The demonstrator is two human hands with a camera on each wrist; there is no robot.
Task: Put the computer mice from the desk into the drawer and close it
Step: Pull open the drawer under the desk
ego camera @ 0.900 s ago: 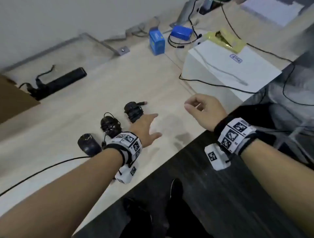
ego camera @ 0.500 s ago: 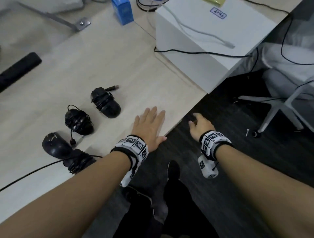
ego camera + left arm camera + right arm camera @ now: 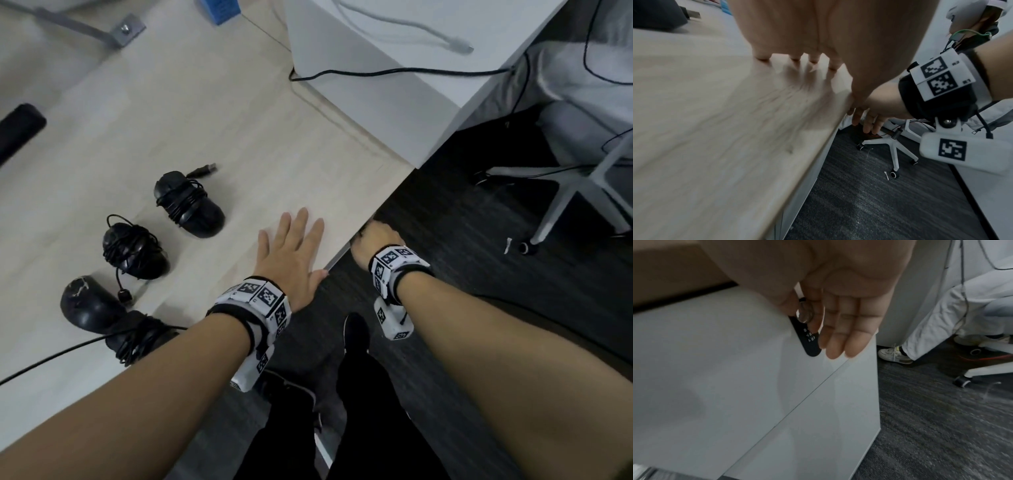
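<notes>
We find the left hand [image 3: 294, 253] lying flat, fingers straight, on the pale wood-grain bench [image 3: 171, 113] at its near edge; we judge it is bracing the body while the other hand works below. It grasps nothing. The right hand [image 3: 375, 240] is below the bench edge, against the white drawer front [image 3: 725, 369]. Its fingers [image 3: 840, 331] hang straight and relaxed over a black oval tag with a metal lock [image 3: 807, 331]; no hold is established. The drawer appears closed, so opening it is, in our judgement, the step in hand.

Four black computer mice remain on the bench, left of the left hand: one with its cable wound round and plug free [image 3: 188, 205], a second wound likewise [image 3: 135, 250], a scuffed third [image 3: 90, 305], and a fourth [image 3: 140, 337] partly hidden by the left forearm near the front edge.

Nearby stand a white box [image 3: 376, 85] crossed by a black cable [image 3: 394, 71] and a white swivel-chair base [image 3: 582, 192]. Nothing obstructs the drawer front.
</notes>
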